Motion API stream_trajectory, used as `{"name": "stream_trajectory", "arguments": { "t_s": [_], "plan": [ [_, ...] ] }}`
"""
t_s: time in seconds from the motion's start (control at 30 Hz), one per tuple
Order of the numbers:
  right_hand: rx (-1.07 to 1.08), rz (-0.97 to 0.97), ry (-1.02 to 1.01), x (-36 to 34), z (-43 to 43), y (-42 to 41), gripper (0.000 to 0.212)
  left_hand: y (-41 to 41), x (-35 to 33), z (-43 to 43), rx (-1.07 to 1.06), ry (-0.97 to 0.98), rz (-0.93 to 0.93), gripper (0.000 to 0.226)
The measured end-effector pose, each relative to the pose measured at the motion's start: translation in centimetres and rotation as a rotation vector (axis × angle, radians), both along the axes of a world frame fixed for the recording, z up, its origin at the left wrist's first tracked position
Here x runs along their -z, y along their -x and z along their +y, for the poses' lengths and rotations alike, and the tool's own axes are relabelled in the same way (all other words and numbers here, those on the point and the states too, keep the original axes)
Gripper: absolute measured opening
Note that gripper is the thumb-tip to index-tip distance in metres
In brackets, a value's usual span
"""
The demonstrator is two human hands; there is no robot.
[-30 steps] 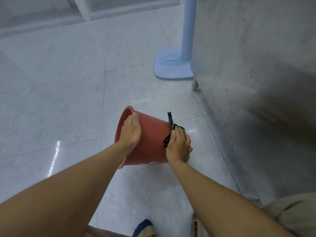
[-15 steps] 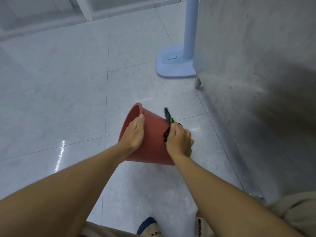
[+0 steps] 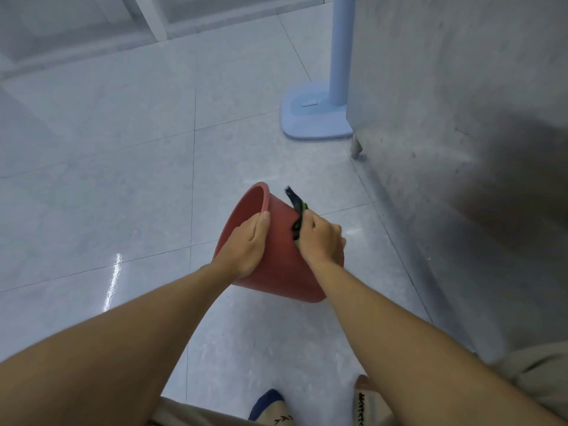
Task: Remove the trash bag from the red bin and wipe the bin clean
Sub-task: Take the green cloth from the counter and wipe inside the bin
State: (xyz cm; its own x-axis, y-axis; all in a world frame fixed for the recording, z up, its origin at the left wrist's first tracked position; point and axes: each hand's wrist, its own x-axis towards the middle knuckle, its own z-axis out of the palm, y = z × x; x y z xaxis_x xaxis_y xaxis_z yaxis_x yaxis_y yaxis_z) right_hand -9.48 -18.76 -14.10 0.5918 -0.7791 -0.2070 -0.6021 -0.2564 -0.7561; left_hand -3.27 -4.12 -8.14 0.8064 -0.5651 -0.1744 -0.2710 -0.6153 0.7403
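The red bin (image 3: pixel 281 265) is tipped on its side above the tiled floor, its open mouth facing left and away from me. My left hand (image 3: pixel 246 242) grips its rim at the near side, thumb on the outer wall. My right hand (image 3: pixel 321 241) holds a green and black cloth (image 3: pixel 296 210) and presses it against the bin's outer wall near the base end. Only the cloth's upper edge shows above my fingers. No trash bag is in view, and the bin's inside is mostly hidden.
A grey cabinet (image 3: pixel 461 149) on a small metal foot (image 3: pixel 355 148) stands close on the right. A pale blue stand with a flat base (image 3: pixel 313 118) and pole is behind the bin. My feet (image 3: pixel 272 407) are at the bottom edge. Tiled floor spreads to the left.
The bin has tilted and shifted slightly up and right in view. My right hand has slid the cloth along the bin's outer wall towards the rim side.
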Motion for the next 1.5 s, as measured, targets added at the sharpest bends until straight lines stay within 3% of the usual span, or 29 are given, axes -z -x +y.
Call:
{"name": "stream_trajectory", "arguments": {
  "t_s": [0.07,0.17,0.3,0.4,0.47,0.6,0.7,0.8,0.87,0.97,1.17,1.3,1.4,1.5],
  "plan": [
    [0.093,0.093,-0.049,1.6,-0.6,1.5,0.051,-0.2,-0.1,-0.2,-0.034,0.004,-0.008,0.06],
    [0.179,0.028,-0.023,2.3,0.7,2.8,0.043,-0.4,0.0,-0.8,-0.072,0.0,-0.047,0.061],
    [-0.045,-0.292,0.25,0.0,4.7,1.2,0.046,-0.4,0.1,-1.8,-0.119,0.043,-0.068,0.052],
    [-0.197,-0.383,0.351,-0.4,5.4,0.2,0.045,-0.4,0.2,-1.5,-0.107,0.048,-0.061,0.052],
    [-0.18,-0.325,0.335,1.0,4.3,1.0,0.044,-0.8,0.4,-0.7,-0.153,0.026,-0.041,0.052],
    [0.132,-0.07,0.011,4.2,1.2,3.6,0.042,-1.8,0.7,-0.3,-0.293,0.005,0.014,0.068],
    [0.197,-0.021,-0.029,4.0,1.5,4.0,0.043,-1.5,0.4,-1.1,-0.265,0.002,-0.03,0.06],
    [0.048,-0.227,0.157,1.6,3.5,2.4,0.037,-1.0,0.2,-1.5,-0.173,0.005,-0.091,0.046],
    [-0.102,-0.372,0.27,-0.4,4.3,1.0,0.034,-0.6,0.1,-1.1,-0.081,0.017,-0.115,0.053],
    [-0.195,-0.411,0.286,-1.5,3.3,-0.3,0.032,-0.3,0.2,-0.3,-0.025,0.016,-0.074,0.054],
    [0.187,-0.005,-0.091,2.6,0.0,2.3,0.042,-0.7,-0.1,-0.1,-0.157,-0.043,-0.071,0.06],
    [0.469,-0.096,-0.223,2.7,-0.5,3.5,0.041,-1.3,-0.9,-0.7,-0.317,0.061,0.056,0.049],
    [0.501,-0.21,-0.227,1.5,-1.4,2.8,0.048,-0.7,-1.0,-0.4,-0.129,0.021,0.179,0.052],
    [0.489,-0.269,-0.221,0.1,-1.7,1.9,0.048,-0.1,-0.4,-0.4,0.045,-0.175,0.074,0.059]
  ]
}}
